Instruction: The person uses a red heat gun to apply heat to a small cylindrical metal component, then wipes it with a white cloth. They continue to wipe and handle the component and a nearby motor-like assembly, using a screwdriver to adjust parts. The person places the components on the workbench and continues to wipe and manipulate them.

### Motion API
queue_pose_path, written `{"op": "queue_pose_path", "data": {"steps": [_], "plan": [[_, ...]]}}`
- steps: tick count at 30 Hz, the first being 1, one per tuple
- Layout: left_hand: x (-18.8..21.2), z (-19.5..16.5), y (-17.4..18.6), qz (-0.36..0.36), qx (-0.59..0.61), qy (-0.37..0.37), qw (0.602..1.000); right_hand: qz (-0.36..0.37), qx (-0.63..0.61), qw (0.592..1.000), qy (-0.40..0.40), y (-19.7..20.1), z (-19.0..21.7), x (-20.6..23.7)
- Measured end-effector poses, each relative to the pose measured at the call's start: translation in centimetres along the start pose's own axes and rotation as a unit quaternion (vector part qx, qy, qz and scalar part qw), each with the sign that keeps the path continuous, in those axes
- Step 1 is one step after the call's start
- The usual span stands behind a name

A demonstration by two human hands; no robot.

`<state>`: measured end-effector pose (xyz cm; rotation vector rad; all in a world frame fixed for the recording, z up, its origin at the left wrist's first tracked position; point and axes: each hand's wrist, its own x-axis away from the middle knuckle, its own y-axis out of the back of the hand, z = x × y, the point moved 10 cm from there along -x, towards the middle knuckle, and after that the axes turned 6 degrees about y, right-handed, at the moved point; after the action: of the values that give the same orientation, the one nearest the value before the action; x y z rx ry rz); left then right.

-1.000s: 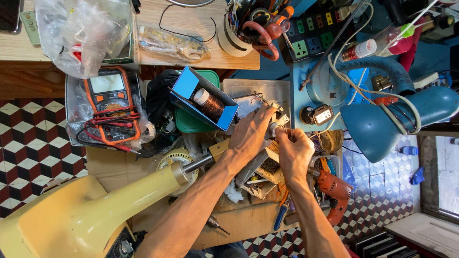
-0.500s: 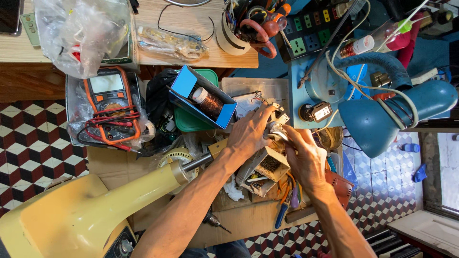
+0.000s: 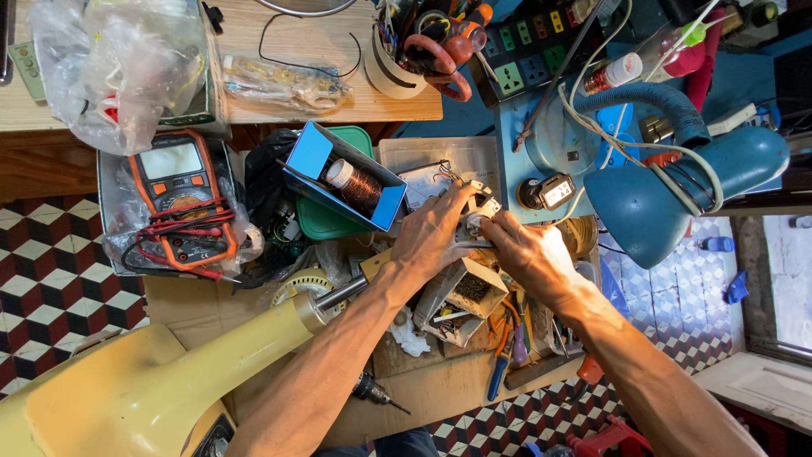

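My left hand (image 3: 431, 239) and my right hand (image 3: 524, 254) meet over a small pale metal motor part (image 3: 476, 213) with wires on it. Both hands grip it, the left from the left side, the right from below and to the right. Under the hands lies a small open cardboard box (image 3: 463, 294) with parts in it. A blue open box (image 3: 338, 178) holding a spool of copper wire (image 3: 355, 183) stands just left of my left hand. How the fingers sit on the part is partly hidden.
An orange multimeter (image 3: 179, 199) with red and black leads lies at the left. A yellow fan body (image 3: 144, 385) fills the lower left. A teal desk lamp (image 3: 677, 190), a power strip (image 3: 529, 42), a tool cup (image 3: 423, 46), plastic bags (image 3: 110, 68) and pliers (image 3: 503, 360) crowd the bench.
Both hands have shifted slightly on the motor part; my right hand moved up and closer to it, and the view has shifted a little.
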<state>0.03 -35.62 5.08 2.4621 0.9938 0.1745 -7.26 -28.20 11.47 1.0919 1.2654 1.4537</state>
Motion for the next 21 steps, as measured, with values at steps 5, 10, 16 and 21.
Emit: {"op": "queue_pose_path", "data": {"steps": [5, 10, 16, 21], "plan": [[-0.5, -0.5, 0.6, -0.015, 0.005, 0.01, 1.0, -0.229, -0.104, 0.94, -0.231, 0.0, -0.2, 1.6], [-0.2, -0.8, 0.4, -0.016, -0.014, -0.004, 1.0, -0.412, -0.383, 0.672, -0.481, -5.9, -0.9, 5.4], [-0.3, -0.7, -0.5, 0.017, -0.014, 0.027, 0.999, -0.441, -0.557, 0.472, -0.521, -8.2, -2.3, 7.5], [-0.4, -1.4, -0.8, 0.025, -0.016, 0.024, 0.999, -0.381, -0.757, 0.303, -0.436, -9.3, 0.1, 9.8]]}}
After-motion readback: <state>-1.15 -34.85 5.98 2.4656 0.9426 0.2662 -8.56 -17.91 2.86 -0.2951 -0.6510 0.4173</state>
